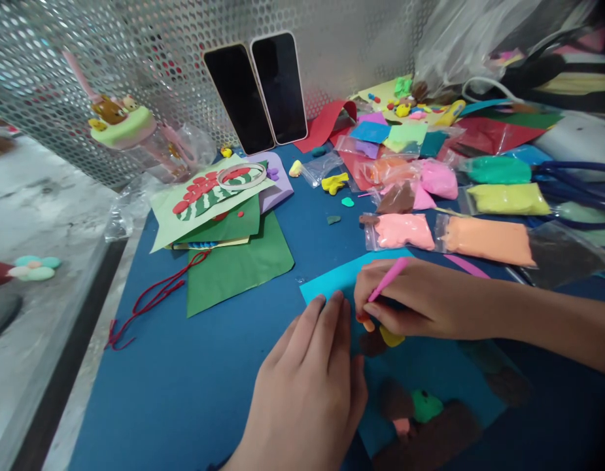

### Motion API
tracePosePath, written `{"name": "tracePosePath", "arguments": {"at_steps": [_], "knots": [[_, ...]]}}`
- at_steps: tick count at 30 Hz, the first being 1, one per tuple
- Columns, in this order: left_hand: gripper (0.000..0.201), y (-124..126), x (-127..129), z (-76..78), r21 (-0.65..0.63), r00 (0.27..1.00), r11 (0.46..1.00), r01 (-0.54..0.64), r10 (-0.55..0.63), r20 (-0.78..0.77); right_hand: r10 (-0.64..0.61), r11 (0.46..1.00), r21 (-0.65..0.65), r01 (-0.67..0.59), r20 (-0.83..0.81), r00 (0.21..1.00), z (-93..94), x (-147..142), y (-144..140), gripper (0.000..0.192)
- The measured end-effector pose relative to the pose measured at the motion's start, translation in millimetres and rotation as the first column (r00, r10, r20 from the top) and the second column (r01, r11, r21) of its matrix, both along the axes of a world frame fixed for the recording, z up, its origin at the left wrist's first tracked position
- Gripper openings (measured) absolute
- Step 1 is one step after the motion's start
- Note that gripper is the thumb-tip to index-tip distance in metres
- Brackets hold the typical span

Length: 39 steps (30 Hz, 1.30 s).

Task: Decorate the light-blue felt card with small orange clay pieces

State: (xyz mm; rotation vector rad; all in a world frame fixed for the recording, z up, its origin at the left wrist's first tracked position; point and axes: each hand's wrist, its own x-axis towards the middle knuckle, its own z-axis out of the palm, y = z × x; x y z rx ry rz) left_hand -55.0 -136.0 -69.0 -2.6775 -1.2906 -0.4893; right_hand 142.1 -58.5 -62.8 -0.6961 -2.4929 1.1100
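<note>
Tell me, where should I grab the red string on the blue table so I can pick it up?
Take the red string at its long doubled middle stretch, pinching from above. It lies flat and loose on the bare blue table, so nothing is in the way there. Its far end seems to tuck under the green paper, and the near end is a tangle, so both look harder to grab.

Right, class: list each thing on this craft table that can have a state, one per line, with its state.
Two phones: screens dark, leaning upright on the mesh wall.
Pink tool: held in the right hand, tip down on the clay.
Left hand: flat, pressing the light blue paper.
Orange clay bag: lying flat.
Red string: loose.
</note>
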Motion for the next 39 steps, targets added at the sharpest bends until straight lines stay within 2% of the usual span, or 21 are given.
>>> {"name": "tracePosePath", "arguments": {"at_steps": [4, 8, 15, 29, 39], "knots": [[0.035, 0.9, -0.5, 1.0, -0.001, 1.0, 1.0, 0.001, -0.001, -0.023, -0.054, 0.997, -0.05, 0.051, -0.053, 0.997, 5.4, 3.7, 1.6, 0.014], [0.037, 0.9, -2.7, 0.8, -0.005, 0.998, 1.0, 0.016, -0.016, -0.055, -0.141, 0.99, 0.005, 0.143, -0.116, 0.983, 9.1, 8.1, 2.0, 0.017], [0.037, -0.1, -6.4, -1.5, 0.029, 0.997, 0.998, 0.049, -0.047, -0.067, -0.048, 0.999, -0.011, 0.048, -0.034, 0.998, 2.2, 8.0, 1.3, 0.014], [0.037, -1.9, -6.8, -3.8, 0.032, 0.997, 0.999, 0.044, -0.042, -0.072, -0.015, 0.998, 0.067, 0.013, 0.03, 0.999, 1.1, 4.7, 1.7, 0.019], [0.038, -1.7, -6.7, -1.5, 0.013, 0.997, 0.999, 0.048, -0.047, -0.068, -0.034, 0.999, 0.001, 0.034, -0.04, 0.999, 1.6, 5.6, -0.9, 0.013]]}}
